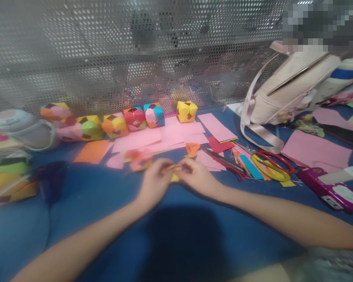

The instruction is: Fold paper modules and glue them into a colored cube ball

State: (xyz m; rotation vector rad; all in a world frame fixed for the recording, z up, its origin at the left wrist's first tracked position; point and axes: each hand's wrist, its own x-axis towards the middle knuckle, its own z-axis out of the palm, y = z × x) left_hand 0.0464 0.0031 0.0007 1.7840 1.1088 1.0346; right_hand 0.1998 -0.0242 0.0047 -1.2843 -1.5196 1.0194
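Note:
My left hand [156, 181] and my right hand [197, 177] meet over the blue table [111, 203], fingers pinched together on a small yellow piece of paper [174, 172]. The paper is mostly hidden between my fingers and blurred. Just beyond my hands lie pink paper sheets [153, 139] and small orange and pink scraps [138, 156]. A row of folded multicoloured paper cubes [114, 124] stands along the perforated metal wall, ending with a yellow cube [186, 111].
Scissors with red and yellow handles [270, 163] lie to the right among paper strips. A pale bag [288, 90] leans at the back right, a magenta case [329, 188] near the right edge. Folded paper pieces [8, 180] and a capped container [20, 127] sit on the left.

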